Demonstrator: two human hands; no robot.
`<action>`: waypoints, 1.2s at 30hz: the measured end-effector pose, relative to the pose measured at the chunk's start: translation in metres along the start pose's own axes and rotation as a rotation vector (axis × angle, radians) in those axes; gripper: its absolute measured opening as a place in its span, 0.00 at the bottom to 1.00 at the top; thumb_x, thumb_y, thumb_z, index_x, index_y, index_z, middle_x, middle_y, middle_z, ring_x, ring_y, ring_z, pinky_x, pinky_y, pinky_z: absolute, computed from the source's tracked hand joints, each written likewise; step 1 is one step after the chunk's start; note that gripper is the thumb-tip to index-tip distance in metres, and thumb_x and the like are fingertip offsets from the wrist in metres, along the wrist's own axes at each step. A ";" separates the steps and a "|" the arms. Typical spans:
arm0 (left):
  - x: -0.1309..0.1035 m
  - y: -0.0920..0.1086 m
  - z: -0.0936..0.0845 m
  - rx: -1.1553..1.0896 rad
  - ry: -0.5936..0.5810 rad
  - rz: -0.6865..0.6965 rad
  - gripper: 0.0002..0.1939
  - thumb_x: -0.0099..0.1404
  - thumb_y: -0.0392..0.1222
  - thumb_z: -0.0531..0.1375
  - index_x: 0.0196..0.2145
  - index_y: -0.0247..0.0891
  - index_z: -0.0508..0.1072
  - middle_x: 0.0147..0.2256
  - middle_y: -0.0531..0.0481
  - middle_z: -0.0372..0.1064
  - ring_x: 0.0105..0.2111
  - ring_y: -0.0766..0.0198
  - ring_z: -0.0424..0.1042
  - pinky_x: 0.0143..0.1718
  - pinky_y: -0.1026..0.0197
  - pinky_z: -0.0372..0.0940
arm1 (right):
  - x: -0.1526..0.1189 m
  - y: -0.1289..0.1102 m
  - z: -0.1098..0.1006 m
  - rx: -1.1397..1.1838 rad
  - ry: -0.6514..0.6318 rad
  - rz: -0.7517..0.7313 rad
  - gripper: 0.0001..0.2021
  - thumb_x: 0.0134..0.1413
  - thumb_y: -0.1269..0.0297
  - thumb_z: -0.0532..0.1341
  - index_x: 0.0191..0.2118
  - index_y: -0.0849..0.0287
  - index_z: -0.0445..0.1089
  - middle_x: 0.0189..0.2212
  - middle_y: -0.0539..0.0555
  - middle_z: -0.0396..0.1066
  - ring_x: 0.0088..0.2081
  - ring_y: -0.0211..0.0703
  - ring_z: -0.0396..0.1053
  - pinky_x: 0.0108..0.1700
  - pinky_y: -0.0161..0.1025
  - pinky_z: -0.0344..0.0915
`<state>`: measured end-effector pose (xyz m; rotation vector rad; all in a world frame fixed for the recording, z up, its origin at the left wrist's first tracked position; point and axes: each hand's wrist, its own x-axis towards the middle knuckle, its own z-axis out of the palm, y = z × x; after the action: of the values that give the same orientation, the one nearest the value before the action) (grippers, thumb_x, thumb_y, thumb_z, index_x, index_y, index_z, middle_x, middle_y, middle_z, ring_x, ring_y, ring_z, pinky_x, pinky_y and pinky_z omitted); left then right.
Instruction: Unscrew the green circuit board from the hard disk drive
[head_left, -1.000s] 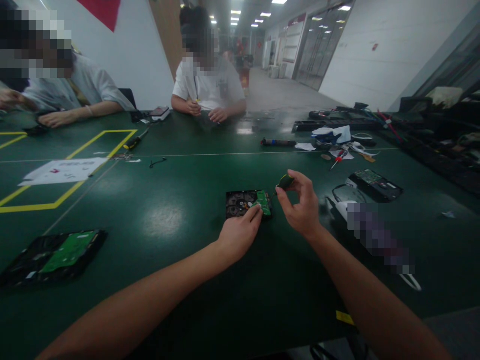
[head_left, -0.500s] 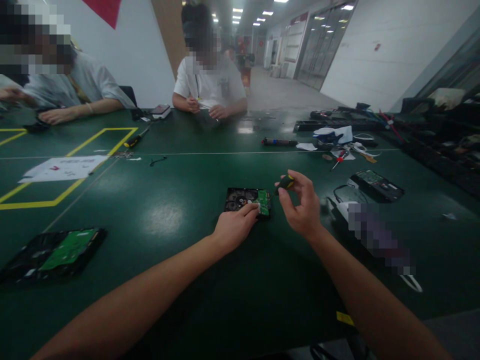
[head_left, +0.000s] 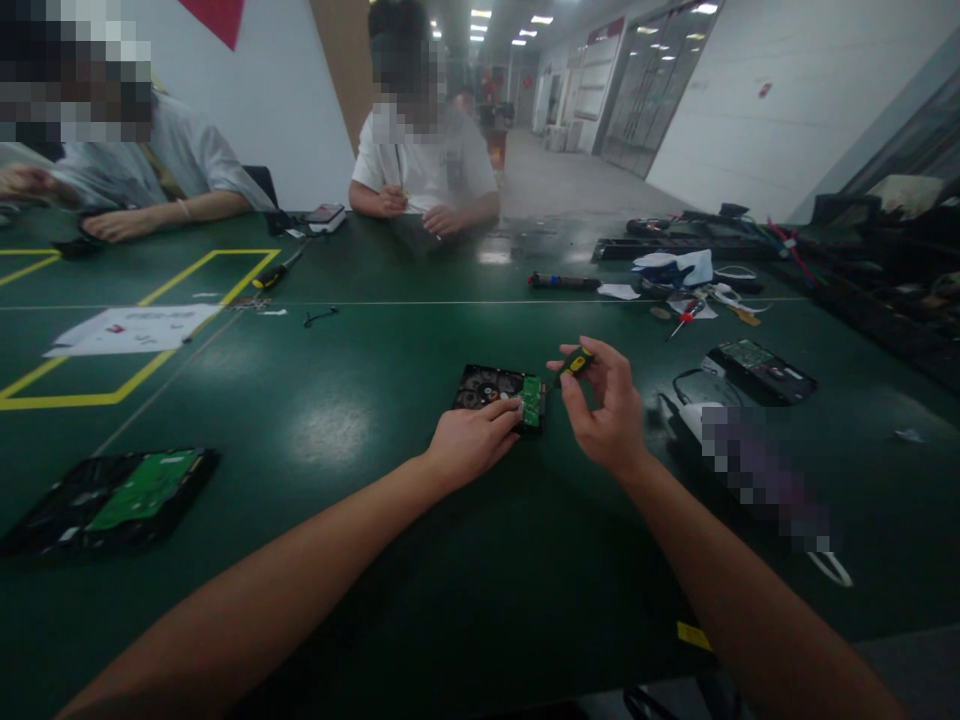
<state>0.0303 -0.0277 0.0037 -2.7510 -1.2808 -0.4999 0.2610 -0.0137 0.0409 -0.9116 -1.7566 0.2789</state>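
A hard drive (head_left: 491, 384) with a green circuit board lies on the dark green table in front of me. My left hand (head_left: 478, 437) grips its near side, fingers reaching over the board and covering part of it. Close to the drive's right end, my right hand (head_left: 604, 405) pinches a screwdriver (head_left: 577, 361) by its black and yellow handle. The handle leans, with its lower end toward the circuit board. The screwdriver's tip is too small and dark to make out, so I cannot tell whether it touches the drive.
Another hard drive (head_left: 142, 490) lies at left, and one more (head_left: 761, 370) at right beside a blurred pouch-like item (head_left: 757, 470). A second screwdriver (head_left: 276, 272), a red-handled one (head_left: 686, 318) and paper (head_left: 135, 330) lie farther back. Two people sit across the table.
The hard drive has turned slightly under my left hand, its far left corner farther back. My right hand still holds the screwdriver beside it. The whole view has shifted a little.
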 end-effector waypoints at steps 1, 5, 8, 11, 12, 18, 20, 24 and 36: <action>0.000 -0.001 0.000 0.005 0.001 0.004 0.16 0.77 0.48 0.57 0.58 0.44 0.74 0.64 0.46 0.70 0.41 0.57 0.81 0.37 0.57 0.75 | 0.000 0.000 0.001 0.030 -0.006 0.011 0.29 0.67 0.69 0.60 0.69 0.45 0.55 0.59 0.56 0.72 0.51 0.50 0.80 0.57 0.56 0.80; 0.001 -0.001 0.002 0.028 0.012 -0.013 0.19 0.77 0.48 0.57 0.61 0.43 0.73 0.64 0.45 0.71 0.40 0.57 0.81 0.37 0.56 0.75 | -0.001 0.004 0.001 0.043 -0.007 0.035 0.28 0.67 0.68 0.61 0.68 0.44 0.56 0.58 0.56 0.72 0.51 0.49 0.80 0.58 0.55 0.79; 0.002 0.001 0.003 0.027 0.033 -0.024 0.21 0.77 0.47 0.56 0.64 0.42 0.72 0.63 0.45 0.71 0.41 0.56 0.82 0.39 0.55 0.76 | 0.000 0.007 0.000 0.054 -0.005 0.048 0.27 0.68 0.67 0.61 0.68 0.44 0.56 0.56 0.55 0.73 0.51 0.48 0.80 0.58 0.53 0.80; 0.002 0.001 0.004 0.022 0.034 -0.013 0.20 0.78 0.46 0.55 0.62 0.43 0.74 0.63 0.45 0.72 0.42 0.57 0.82 0.40 0.56 0.76 | 0.000 0.009 0.002 0.070 0.001 0.053 0.27 0.68 0.66 0.60 0.68 0.44 0.56 0.54 0.55 0.73 0.49 0.47 0.81 0.54 0.51 0.81; 0.002 0.000 0.004 0.018 0.035 -0.004 0.19 0.78 0.46 0.55 0.62 0.43 0.74 0.62 0.45 0.72 0.44 0.57 0.81 0.40 0.56 0.76 | 0.000 0.009 0.003 0.073 0.005 0.052 0.27 0.68 0.65 0.61 0.68 0.44 0.56 0.54 0.54 0.73 0.48 0.47 0.81 0.54 0.51 0.82; 0.002 -0.003 0.002 0.030 0.060 0.059 0.20 0.78 0.45 0.55 0.62 0.42 0.75 0.62 0.46 0.73 0.48 0.56 0.81 0.44 0.55 0.77 | -0.002 0.007 0.005 0.066 0.008 0.039 0.27 0.68 0.66 0.61 0.68 0.42 0.58 0.56 0.55 0.72 0.52 0.48 0.79 0.53 0.51 0.82; 0.001 -0.004 0.001 0.026 0.064 0.071 0.19 0.78 0.46 0.55 0.61 0.42 0.75 0.62 0.47 0.73 0.49 0.56 0.80 0.44 0.55 0.77 | -0.002 0.007 0.005 0.059 0.005 0.040 0.27 0.68 0.66 0.61 0.68 0.42 0.58 0.57 0.55 0.72 0.52 0.49 0.79 0.53 0.51 0.82; 0.000 -0.005 0.001 0.013 0.071 0.088 0.19 0.78 0.45 0.55 0.60 0.42 0.76 0.61 0.48 0.74 0.49 0.57 0.80 0.44 0.56 0.76 | -0.003 0.008 0.005 0.065 0.003 0.044 0.27 0.67 0.66 0.62 0.68 0.43 0.58 0.59 0.56 0.72 0.53 0.49 0.79 0.53 0.52 0.82; 0.001 -0.002 0.003 0.041 0.057 0.025 0.16 0.77 0.45 0.56 0.58 0.44 0.76 0.66 0.48 0.69 0.41 0.57 0.82 0.38 0.55 0.77 | -0.004 0.006 0.003 0.053 -0.004 0.035 0.29 0.68 0.66 0.61 0.70 0.43 0.57 0.61 0.57 0.71 0.54 0.50 0.79 0.57 0.53 0.80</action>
<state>0.0305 -0.0250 0.0012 -2.6957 -1.2288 -0.5397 0.2612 -0.0119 0.0329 -0.9045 -1.7308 0.3485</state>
